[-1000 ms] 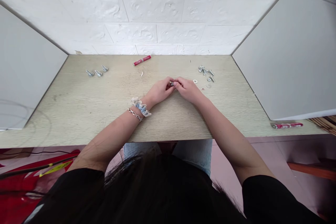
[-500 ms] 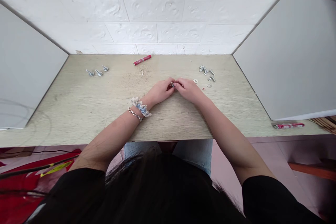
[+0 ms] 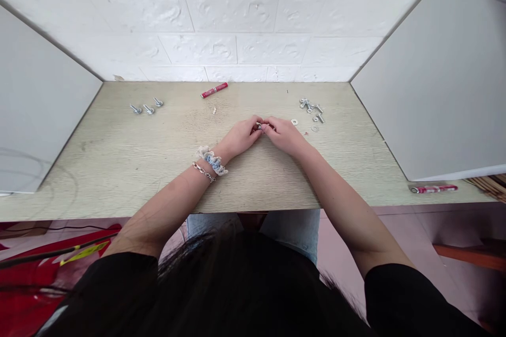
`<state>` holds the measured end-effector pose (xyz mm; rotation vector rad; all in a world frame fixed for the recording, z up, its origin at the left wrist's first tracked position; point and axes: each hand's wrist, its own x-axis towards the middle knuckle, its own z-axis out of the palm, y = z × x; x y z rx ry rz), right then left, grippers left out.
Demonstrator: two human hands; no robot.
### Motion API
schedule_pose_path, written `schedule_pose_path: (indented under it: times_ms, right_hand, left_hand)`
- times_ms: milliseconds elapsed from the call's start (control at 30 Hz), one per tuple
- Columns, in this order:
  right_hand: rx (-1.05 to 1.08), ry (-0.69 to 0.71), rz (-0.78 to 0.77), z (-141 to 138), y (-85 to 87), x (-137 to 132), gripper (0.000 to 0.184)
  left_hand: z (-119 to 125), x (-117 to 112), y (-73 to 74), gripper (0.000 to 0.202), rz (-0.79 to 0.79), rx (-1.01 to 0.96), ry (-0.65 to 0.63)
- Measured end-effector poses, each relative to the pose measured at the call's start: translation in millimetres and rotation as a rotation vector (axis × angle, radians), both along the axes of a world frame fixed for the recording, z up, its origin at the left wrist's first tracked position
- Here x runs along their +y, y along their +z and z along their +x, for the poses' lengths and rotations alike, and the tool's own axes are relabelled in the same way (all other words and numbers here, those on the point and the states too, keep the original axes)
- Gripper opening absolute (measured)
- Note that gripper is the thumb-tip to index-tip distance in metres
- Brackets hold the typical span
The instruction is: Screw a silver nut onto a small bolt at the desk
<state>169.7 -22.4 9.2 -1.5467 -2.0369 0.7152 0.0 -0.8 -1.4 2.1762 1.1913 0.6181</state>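
1. Meeting near the middle of the desk (image 3: pixel 130 163), our two hands close in on one small metal piece (image 3: pixel 259 127), which shows between the thumbs.
2. Our left hand (image 3: pixel 239 137) has its thumb and fingers curled together around the piece from the left; our right hand (image 3: pixel 283 135) pinches it from the right, thumb against it. Neither hand is nearer, since both touch it.
3. What counts most, we judge, is the sideways line between those two pinches: the piece sits right on it. We cannot tell which way its long axis points, because our fingers hide most of it.
4. Just beyond our right hand lie a flat washer (image 3: pixel 294 122) and a thin ring (image 3: pixel 314 129), with a cluster of loose bolts and nuts (image 3: pixel 309 107) farther back and to the right. Our right hand is the nearer one to all of these.
5. Well apart on the left, and nearer our left hand, three bolts (image 3: pixel 148 109) lie close together, their shanks slanting up and leftward from the wider ends.
6. Behind our left hand, near the wall, we see a red tube (image 3: pixel 214 90) lying at a slant.
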Motion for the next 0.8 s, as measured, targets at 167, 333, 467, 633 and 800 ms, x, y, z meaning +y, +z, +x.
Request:
schedule_pose_path:
  times_ms: [167,333,467,633,800]
  right_hand:
    - [-0.009,-0.001,0.001,-0.5,0.1,0.2,0.030]
    - [0.014,0.002,0.009,0.3,-1.7,0.5,0.030]
    - [0.035,0.004,0.007,0.6,-1.1,0.4,0.031]
    - [0.020,0.006,0.024,0.3,-0.4,-0.6,0.032]
    - [-0.017,0.023,0.041,-0.2,-1.0,-0.4,0.029]
  left_hand:
    - [0.0,-0.7,-0.2,0.022,-0.008,-0.032,0.026]
    - [1.0,-2.7,2.2,0.019,-0.047,-0.084,0.045]
    - [2.4,-1.7,0.5,0.018,-0.098,-0.153,0.079]
    - [2.7,3.1,-4.1,0.015,-0.185,-0.282,0.121]
    - [2.7,4.7,-3.6,0.011,-0.263,-0.367,0.141]
